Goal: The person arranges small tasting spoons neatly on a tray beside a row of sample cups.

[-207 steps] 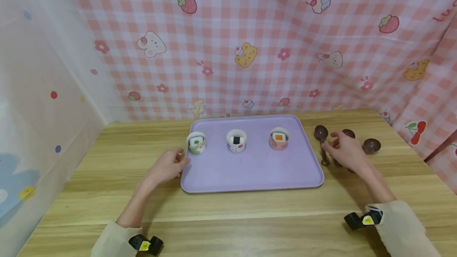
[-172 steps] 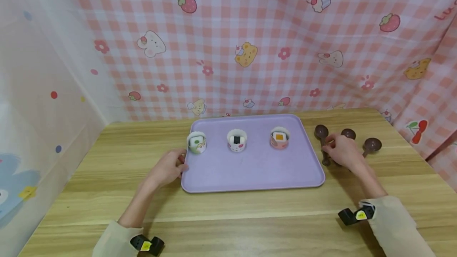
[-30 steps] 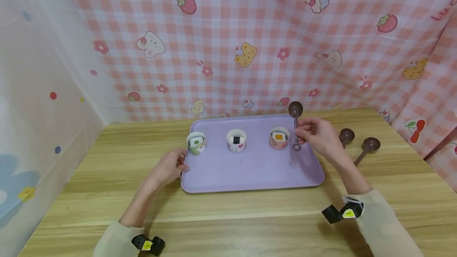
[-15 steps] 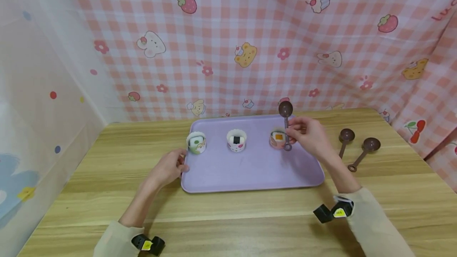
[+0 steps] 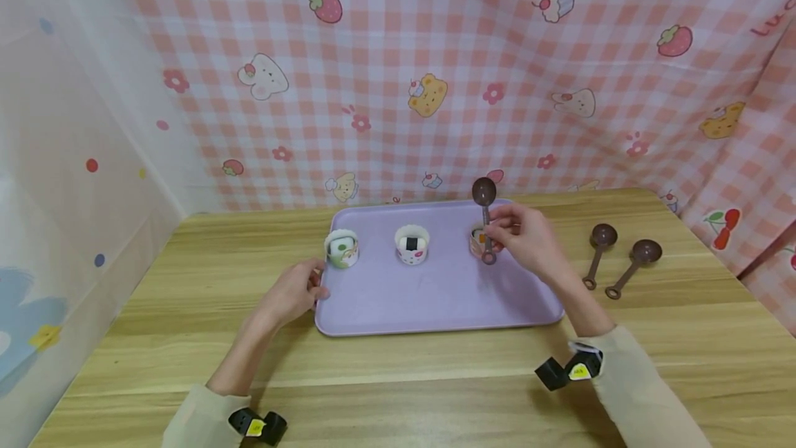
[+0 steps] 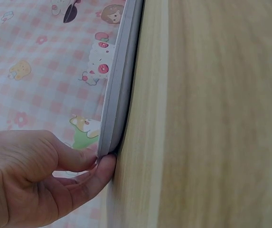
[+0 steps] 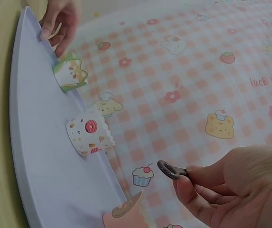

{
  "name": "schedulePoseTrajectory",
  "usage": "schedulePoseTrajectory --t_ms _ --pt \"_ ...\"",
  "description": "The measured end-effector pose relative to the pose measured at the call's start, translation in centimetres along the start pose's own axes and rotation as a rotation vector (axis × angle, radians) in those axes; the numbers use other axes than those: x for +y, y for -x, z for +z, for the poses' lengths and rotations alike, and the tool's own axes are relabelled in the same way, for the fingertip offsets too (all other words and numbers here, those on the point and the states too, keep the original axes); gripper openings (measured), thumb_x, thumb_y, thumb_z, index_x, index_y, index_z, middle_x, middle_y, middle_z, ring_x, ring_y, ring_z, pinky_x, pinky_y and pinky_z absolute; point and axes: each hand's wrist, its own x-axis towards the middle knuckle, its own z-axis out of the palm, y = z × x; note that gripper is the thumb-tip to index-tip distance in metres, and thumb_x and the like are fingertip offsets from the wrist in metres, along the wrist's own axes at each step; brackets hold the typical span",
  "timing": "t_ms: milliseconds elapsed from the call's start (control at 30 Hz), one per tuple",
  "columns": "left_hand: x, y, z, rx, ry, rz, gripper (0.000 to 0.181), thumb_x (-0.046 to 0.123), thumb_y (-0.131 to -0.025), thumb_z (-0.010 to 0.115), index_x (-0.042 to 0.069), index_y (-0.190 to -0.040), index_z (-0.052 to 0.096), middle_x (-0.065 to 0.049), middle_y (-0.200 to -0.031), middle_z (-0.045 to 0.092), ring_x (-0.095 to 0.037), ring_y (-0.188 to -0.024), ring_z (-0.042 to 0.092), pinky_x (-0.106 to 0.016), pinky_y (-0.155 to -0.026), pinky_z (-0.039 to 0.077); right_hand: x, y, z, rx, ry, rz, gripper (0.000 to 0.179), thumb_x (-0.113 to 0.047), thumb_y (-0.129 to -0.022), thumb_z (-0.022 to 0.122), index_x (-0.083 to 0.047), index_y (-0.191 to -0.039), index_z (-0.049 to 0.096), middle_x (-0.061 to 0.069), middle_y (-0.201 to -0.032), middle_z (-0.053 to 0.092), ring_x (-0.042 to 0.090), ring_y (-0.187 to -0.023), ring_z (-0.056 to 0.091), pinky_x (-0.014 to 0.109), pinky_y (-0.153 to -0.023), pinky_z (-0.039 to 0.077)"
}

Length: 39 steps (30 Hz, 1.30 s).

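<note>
Brown, presumably light, stiff, smooth plastic: we pinch the spoon (image 5: 485, 199) mid-handle with the right hand (image 5: 526, 239); our left hand (image 5: 292, 292) grips the tray (image 5: 435, 299) by its edge.

The person's left sleeve (image 5: 200, 420) and right sleeve (image 5: 647, 393) are long, plain cream cloth, loose; the left hand (image 5: 292, 294) and right hand (image 5: 528, 238) are bare. At the cuffs (image 5: 233, 401) sit a left wrist device (image 5: 240, 422) and a right wrist device (image 5: 591, 359), both black with a stubby end piece (image 5: 273, 428). Each carries a yellow label (image 5: 579, 371), its print too small to read, and a pale strap (image 5: 584, 348) edges the right one
</note>
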Motion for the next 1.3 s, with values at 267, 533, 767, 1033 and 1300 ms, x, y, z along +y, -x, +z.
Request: schedulePoseTrajectory --t_ms 267,533,767,1033,1300 --pt "0.0 0.0 0.0 0.003 -0.002 0.005 0.039 -0.009 -0.092 0.065 -0.016 -0.127 0.051 -0.018 -0.092 0.059 -0.025 -0.078 0.059 -0.033 -0.064 0.058 -0.3 -0.3 0.9 0.007 -0.004 -0.011 0.024 -0.001 -0.095 0.067 0.011 -0.114 0.060 0.022 -0.096 0.068 0.010 -0.064 0.063 0.029 -0.061 0.059" --pt "-0.1 0.0 0.0 0.001 -0.002 0.002 0.038 -0.009 -0.092 0.065 -0.016 -0.127 0.052 -0.018 -0.092 0.059 -0.025 -0.078 0.060 -0.033 -0.064 0.058 -0.6 -0.5 1.6 -0.012 -0.042 -0.012 0.024 -0.001 -0.095 0.067 0.012 -0.115 0.060 0.020 -0.093 0.068 0.011 -0.063 0.063 0.031 -0.058 0.059" --pt "0.0 0.0 0.0 0.004 0.000 0.013 0.038 -0.010 -0.092 0.065 -0.016 -0.126 0.052 -0.019 -0.092 0.059 -0.025 -0.078 0.060 -0.033 -0.064 0.059 -0.9 -0.6 2.1 -0.017 -0.030 -0.010 0.023 0.000 -0.096 0.066 0.011 -0.115 0.060 0.019 -0.092 0.068 0.011 -0.064 0.064 0.033 -0.060 0.061" --pt "0.0 0.1 0.0 -0.005 0.008 0.004 0.038 -0.010 -0.092 0.065 -0.015 -0.127 0.052 -0.019 -0.093 0.059 -0.025 -0.078 0.060 -0.033 -0.064 0.059 -1.2 -0.7 2.6 -0.023 -0.023 -0.017 0.023 -0.001 -0.096 0.067 0.011 -0.114 0.062 0.018 -0.091 0.068 0.012 -0.066 0.064 0.027 -0.062 0.059" --pt "0.0 -0.1 0.0 -0.001 0.011 0.018 0.037 -0.010 -0.092 0.065 -0.016 -0.126 0.052 -0.018 -0.091 0.059 -0.025 -0.077 0.059 -0.032 -0.063 0.058 -1.5 -0.9 3.9 -0.007 -0.025 -0.060 0.021 0.003 -0.092 0.069 0.012 -0.110 0.063 0.020 -0.088 0.069 0.011 -0.061 0.063 0.031 -0.060 0.059"
